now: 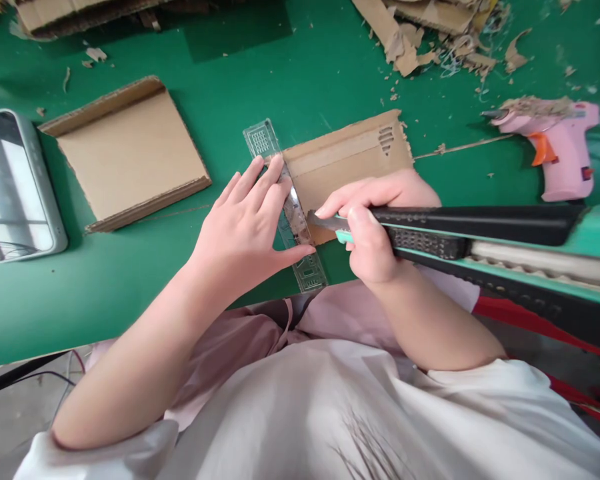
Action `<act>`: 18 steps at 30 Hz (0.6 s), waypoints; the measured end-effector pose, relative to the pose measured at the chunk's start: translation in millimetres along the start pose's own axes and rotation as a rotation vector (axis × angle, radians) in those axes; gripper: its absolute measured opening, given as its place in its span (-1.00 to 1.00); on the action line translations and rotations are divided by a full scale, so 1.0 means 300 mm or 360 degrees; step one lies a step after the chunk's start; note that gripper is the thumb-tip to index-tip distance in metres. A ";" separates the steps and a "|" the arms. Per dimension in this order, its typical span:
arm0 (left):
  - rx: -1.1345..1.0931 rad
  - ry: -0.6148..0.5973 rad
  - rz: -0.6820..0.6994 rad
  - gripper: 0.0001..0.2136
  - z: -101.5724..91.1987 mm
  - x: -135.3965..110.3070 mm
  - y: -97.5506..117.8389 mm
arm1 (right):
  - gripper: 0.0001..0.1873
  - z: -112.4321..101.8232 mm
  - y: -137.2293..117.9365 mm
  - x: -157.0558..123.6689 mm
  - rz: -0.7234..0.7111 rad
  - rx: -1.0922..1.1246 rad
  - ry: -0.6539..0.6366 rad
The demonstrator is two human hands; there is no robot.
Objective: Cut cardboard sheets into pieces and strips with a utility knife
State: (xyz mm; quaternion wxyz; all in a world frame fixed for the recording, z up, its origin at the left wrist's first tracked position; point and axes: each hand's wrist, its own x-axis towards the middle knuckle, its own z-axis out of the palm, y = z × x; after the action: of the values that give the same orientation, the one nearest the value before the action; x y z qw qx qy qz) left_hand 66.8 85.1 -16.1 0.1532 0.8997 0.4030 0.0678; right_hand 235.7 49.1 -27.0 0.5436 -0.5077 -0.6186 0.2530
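Note:
My left hand (pixel 245 227) lies flat with its fingers spread, pressing on a clear plastic ruler (pixel 307 270). Under that ruler is a piece of brown cardboard (pixel 340 150), whose right part shows with a dark striped print near its far corner. A utility knife (pixel 480 230) with a black and teal handle is gripped in my right hand (pixel 380 220). Its dark blade points left and reaches the ruler's right edge over the cardboard; whether the tip touches cannot be made out.
A cardboard piece with folded edges (pixel 135 153) lies to the left, beside a phone (pixel 20 187). A pink glue gun (pixel 555 143) rests at the right. Torn cardboard scraps (pixel 420 33) are heaped at the back of the green table (pixel 220 87).

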 end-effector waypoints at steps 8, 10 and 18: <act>0.0009 0.0043 0.0018 -0.35 0.008 -0.001 0.000 | -0.80 0.001 0.012 0.000 -0.0072 -0.0001 0.0080; 0.0017 0.0047 0.0020 -0.37 0.010 -0.002 0.000 | -0.81 -0.003 0.016 -0.004 -0.0074 -0.0015 0.0050; 0.0019 0.0058 0.0035 -0.38 0.011 -0.004 -0.004 | -0.75 -0.007 0.016 -0.012 -0.0023 -0.0153 -0.0002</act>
State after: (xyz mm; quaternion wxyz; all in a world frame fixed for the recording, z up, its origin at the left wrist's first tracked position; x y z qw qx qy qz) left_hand 66.0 84.3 -19.8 0.1398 0.9037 0.3961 0.0835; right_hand 239.0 47.1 -32.1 0.5200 -0.5287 -0.6340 0.2193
